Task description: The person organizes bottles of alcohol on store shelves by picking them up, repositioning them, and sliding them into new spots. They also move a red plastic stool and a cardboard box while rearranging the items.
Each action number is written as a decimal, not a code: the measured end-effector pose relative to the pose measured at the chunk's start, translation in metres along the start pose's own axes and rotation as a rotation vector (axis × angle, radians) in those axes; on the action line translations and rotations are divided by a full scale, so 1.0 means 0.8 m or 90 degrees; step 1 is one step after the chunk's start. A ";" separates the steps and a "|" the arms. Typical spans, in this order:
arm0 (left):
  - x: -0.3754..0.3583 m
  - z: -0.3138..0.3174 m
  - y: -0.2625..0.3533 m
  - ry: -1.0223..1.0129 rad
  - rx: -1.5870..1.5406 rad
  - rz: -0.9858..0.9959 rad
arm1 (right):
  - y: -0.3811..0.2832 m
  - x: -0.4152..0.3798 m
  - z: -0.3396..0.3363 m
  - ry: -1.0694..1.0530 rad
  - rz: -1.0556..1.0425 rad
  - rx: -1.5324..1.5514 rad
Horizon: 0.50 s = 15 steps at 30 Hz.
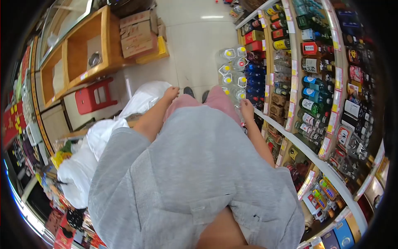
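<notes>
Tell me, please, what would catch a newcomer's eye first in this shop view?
Most striking is the person's grey shirt filling the middle. To the right run shelves of bottles, and the right hand holds clear plastic jugs with yellow caps beside them. The left hand rests by a white bag, with a red stool further left.

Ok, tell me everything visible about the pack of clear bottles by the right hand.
The pack of clear bottles holds see-through plastic bottles with white caps marked yellow, seen from above, bundled in what looks like clear wrap. It stands on the pale floor tiles against the foot of the bottle shelf. The right hand is at its near edge; whether it grips the wrap cannot be told. The left hand is apart from it.
</notes>
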<state>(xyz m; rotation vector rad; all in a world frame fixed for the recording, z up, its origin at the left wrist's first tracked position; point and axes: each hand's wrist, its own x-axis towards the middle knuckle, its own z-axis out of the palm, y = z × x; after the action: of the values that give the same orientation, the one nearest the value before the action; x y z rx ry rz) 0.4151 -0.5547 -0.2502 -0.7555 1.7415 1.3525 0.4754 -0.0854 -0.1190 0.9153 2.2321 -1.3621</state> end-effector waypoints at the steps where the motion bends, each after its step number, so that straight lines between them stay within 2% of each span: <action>1: 0.016 -0.013 -0.014 -0.019 -0.013 -0.032 | -0.003 0.009 -0.002 0.007 0.003 0.005; 3: 0.002 -0.036 0.012 -0.011 0.167 -0.056 | -0.004 0.027 -0.008 0.012 0.029 0.021; 6: 0.000 -0.048 0.053 0.042 0.182 -0.053 | 0.003 0.052 -0.022 -0.013 0.101 0.037; 9: 0.004 -0.051 0.116 0.089 0.116 -0.019 | 0.049 0.102 -0.031 -0.065 0.199 0.030; 12: 0.003 -0.043 0.199 0.082 0.154 -0.012 | 0.027 0.138 -0.037 -0.058 0.317 0.096; 14: 0.011 -0.039 0.262 0.031 0.292 0.062 | 0.044 0.180 -0.020 -0.032 0.264 0.200; 15: 0.020 -0.033 0.299 0.009 0.355 0.089 | 0.015 0.186 -0.018 -0.008 0.243 0.241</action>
<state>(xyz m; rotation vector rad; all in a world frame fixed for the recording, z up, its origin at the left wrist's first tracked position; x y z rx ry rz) 0.2026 -0.5194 -0.1420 -0.3357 2.0777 0.8715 0.3768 -0.0188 -0.2103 1.3708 1.6947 -1.6135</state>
